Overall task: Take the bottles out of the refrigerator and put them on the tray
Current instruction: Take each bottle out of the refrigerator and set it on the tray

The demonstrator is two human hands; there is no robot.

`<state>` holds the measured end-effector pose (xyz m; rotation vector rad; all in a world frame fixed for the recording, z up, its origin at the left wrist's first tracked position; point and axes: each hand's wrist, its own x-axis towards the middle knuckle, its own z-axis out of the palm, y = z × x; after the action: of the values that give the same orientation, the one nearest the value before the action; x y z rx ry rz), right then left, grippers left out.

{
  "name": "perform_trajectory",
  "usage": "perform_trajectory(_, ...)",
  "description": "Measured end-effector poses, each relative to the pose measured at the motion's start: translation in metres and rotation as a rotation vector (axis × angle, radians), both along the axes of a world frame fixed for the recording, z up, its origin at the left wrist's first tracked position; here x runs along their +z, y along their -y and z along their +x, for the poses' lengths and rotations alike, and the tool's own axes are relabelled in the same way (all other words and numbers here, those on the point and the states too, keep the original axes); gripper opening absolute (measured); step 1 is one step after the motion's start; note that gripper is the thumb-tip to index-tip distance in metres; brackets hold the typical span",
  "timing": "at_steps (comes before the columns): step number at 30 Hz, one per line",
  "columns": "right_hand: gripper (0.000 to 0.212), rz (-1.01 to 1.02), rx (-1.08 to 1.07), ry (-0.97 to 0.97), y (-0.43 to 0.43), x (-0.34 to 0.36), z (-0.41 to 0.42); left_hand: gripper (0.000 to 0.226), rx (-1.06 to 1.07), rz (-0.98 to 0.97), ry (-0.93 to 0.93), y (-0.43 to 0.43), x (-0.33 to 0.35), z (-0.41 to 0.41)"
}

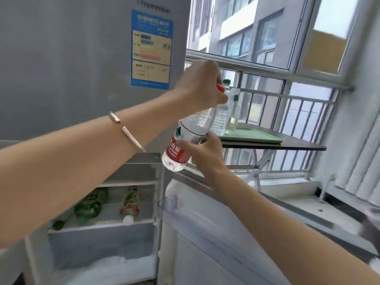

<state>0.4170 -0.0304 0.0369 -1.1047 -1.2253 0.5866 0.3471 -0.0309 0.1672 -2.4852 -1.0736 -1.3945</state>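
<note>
Red cap (220, 87) half hidden under left hand (200, 87)

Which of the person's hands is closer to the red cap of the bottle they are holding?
The left. The left hand wraps the neck right at the red cap. The right hand has its grip lower down the red-labelled bottle, near the label, away from the cap.
</note>
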Motion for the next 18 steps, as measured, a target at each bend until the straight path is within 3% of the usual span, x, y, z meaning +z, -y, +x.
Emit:
perform_trajectory(4, 0.055, 0.027, -0.164, 0.036, -0.015, 0.029, 0.062, 0.037, -0.167, -0.027, 0.136, -0.026, 0.023, 0.055)
perform_trajectory(7, 0.052, 0.037, -0.311, 0.067, -0.047, 0.053, 0.114, 0.047, -0.222, -0.152, 0.234, -0.060, 0.022, 0.095)
perform_trajectory(9, 0.051, 0.032, -0.434, 0.119, -0.069, 0.066, 0.143, 0.040, -0.220, -0.347, 0.221, -0.085, 0.005, 0.114)
perform_trajectory(12, 0.069, -0.002, -0.615, 0.172, -0.108, 0.076, 0.180, 0.031, -0.320, -0.589, 0.155, -0.129, -0.026, 0.136)
perform_trajectory(18, 0.073, -0.124, -0.657, 0.229, -0.179, 0.064, 0.221, 0.042, -0.334, -0.709, 0.074, -0.194, -0.073, 0.170)
